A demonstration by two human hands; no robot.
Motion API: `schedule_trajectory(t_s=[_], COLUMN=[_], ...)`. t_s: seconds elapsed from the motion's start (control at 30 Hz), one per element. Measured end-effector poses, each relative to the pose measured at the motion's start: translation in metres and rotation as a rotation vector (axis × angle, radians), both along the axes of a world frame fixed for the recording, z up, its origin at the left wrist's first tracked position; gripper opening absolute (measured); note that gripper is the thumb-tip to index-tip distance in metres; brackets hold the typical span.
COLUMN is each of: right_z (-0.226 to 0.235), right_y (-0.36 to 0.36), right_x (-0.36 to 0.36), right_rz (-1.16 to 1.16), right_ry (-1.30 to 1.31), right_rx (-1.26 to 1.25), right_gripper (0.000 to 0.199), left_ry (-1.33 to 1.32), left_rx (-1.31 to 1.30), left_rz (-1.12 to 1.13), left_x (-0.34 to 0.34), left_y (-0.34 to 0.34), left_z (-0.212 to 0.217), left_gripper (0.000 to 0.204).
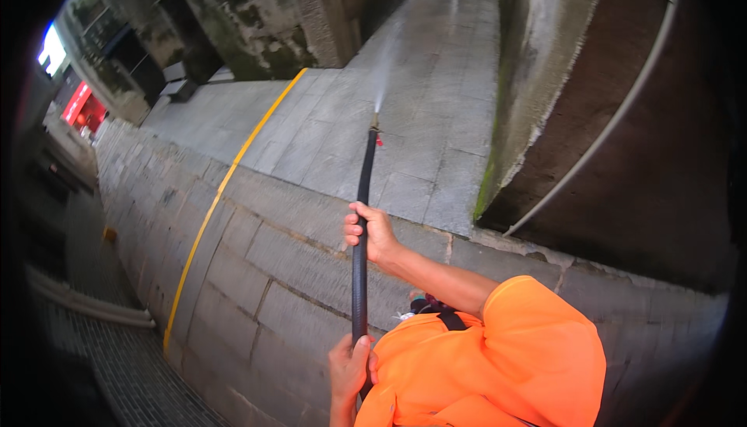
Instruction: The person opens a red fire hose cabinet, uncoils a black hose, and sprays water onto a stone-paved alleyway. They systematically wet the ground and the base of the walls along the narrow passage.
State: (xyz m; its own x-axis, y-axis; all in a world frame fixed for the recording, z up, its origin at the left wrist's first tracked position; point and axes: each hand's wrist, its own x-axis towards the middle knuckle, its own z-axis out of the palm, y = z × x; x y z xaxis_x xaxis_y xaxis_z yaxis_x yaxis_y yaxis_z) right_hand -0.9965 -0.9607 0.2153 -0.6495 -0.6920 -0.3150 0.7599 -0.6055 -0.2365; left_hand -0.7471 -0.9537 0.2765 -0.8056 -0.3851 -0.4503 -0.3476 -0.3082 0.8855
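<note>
A long black hose (364,170) runs away from my body, held nearly straight ahead. My right hand (375,234) is wrapped around its middle, with the fingers curled over its left side. Nearer my waist, my left hand (350,366) grips the rear part of the same hose, its thumb lying on top. At the far end sits a small brass-coloured nozzle (374,122) with a red piece (379,140) beside it, perhaps a valve handle. A white jet of water (381,88) shoots from the nozzle onto the paving ahead. Below my left hand, the hose is partly hidden by my orange clothing.
Wet grey paving (436,131) leads into a narrow passage. On the right stands a rough wall (537,61) with a pale pipe (615,131) along it. A yellow line (233,166) crosses the ground to the left. Stained walls (241,22) and a grey block (178,87) lie beyond.
</note>
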Motion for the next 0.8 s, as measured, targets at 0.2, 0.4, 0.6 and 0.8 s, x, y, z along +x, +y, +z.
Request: schedule_trajectory(t_s=[0.2,0.4,0.6,0.8], right_z=[-0.023,-0.052,-0.058,-0.047], right_y=[0.0,-0.006,-0.012,-0.001], right_x=[0.006,0.013,0.005,-0.013], right_rz=[0.129,0.187,0.198,0.128], right_ry=[0.015,-0.105,-0.118,-0.032], right_rx=[-0.002,-0.036,0.001,-0.002], right_gripper=[0.016,0.017,0.021,0.019], left_ry=[-0.092,-0.052,-0.055,0.011], left_rx=[-0.002,-0.098,-0.069,-0.015], left_rz=[-0.001,0.036,0.022,-0.031], left_x=[0.014,0.026,0.018,0.01], left_y=[-0.002,0.006,0.004,-0.002], left_z=[-0.001,-0.024,-0.012,-0.015], left_gripper=[0.021,0.028,0.028,0.029])
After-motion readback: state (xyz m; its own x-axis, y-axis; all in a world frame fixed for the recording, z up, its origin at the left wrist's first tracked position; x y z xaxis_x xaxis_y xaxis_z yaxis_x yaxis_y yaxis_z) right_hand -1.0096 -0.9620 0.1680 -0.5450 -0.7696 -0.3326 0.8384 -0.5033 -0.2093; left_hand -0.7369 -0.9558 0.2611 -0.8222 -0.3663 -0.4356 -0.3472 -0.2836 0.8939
